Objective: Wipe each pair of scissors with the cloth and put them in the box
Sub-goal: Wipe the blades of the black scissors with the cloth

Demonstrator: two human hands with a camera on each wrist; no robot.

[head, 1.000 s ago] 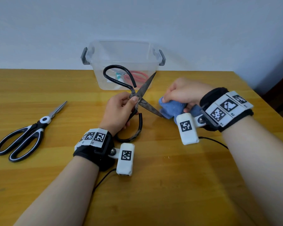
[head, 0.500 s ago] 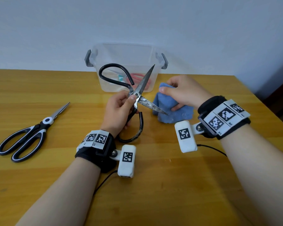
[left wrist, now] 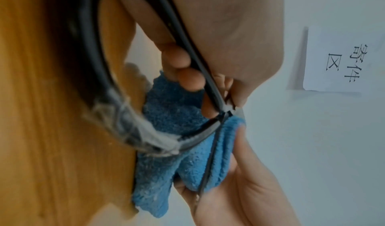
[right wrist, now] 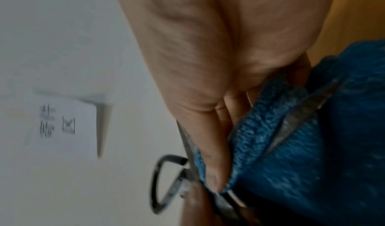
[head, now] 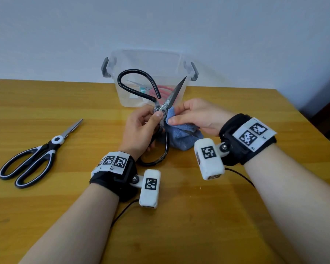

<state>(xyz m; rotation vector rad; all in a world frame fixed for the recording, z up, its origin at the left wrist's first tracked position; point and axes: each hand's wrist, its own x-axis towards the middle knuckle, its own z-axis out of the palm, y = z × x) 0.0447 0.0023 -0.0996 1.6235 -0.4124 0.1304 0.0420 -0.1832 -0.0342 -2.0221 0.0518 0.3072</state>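
My left hand (head: 143,128) grips the large black-handled metal scissors (head: 171,96) at the pivot, blades spread wide above the table. My right hand (head: 196,115) pinches the blue cloth (head: 181,138) against the lower blade close to the pivot; that blade's tip pokes out of the cloth. In the left wrist view the cloth (left wrist: 172,114) wraps the thin blade beside the scissors' taped handle loop (left wrist: 133,130). In the right wrist view the cloth (right wrist: 312,155) folds over the blade (right wrist: 295,124). The clear plastic box (head: 151,73) stands behind, with red-handled scissors (head: 166,91) inside.
A second pair of scissors (head: 36,157) with black-and-white handles lies shut on the wooden table (head: 46,216) at the left. The table's right edge runs close to my right forearm. A white wall rises behind the box, with a paper sign (left wrist: 341,61) on it.
My right hand has slid the cloth from the lower blade's tip in toward the pivot. My left hand has tilted the scissors a little more upright.
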